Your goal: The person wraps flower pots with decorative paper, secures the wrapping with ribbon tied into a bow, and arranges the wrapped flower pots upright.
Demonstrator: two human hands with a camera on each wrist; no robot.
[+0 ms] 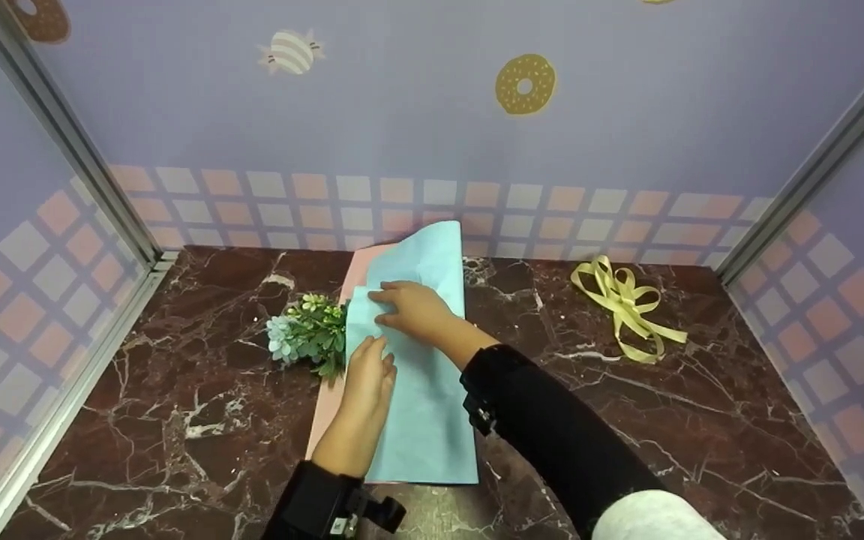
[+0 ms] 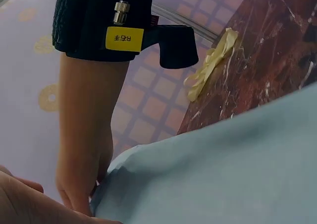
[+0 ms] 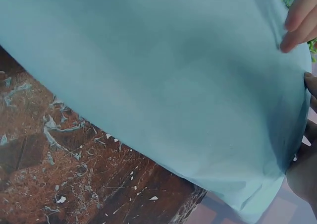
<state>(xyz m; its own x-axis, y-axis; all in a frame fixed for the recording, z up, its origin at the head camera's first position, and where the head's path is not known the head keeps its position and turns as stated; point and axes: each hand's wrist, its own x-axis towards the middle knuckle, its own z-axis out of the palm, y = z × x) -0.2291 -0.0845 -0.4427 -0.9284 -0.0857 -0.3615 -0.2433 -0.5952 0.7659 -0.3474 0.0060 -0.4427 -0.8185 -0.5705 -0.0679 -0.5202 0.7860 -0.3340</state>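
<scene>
A sheet of light blue wrapping paper (image 1: pixel 424 420) lies folded over pink paper (image 1: pixel 331 420) on the tabletop. From its left side sticks out a bunch of artificial flowers (image 1: pixel 308 334), with pale blue blossoms and green leaves; the stems are hidden beneath the paper. My right hand (image 1: pixel 417 311) rests on the upper left part of the blue sheet, fingers spread at the folded edge. Just below it, my left hand (image 1: pixel 368 386) lies along the paper's left edge with fingers extended. In the right wrist view, left fingertips (image 3: pixel 299 23) are over the blue sheet.
Yellow ribbon (image 1: pixel 627 304) lies loosely looped at the right back of the dark marbled table (image 1: pixel 199 390). A patterned back wall (image 1: pixel 402 135) and side panels enclose the table.
</scene>
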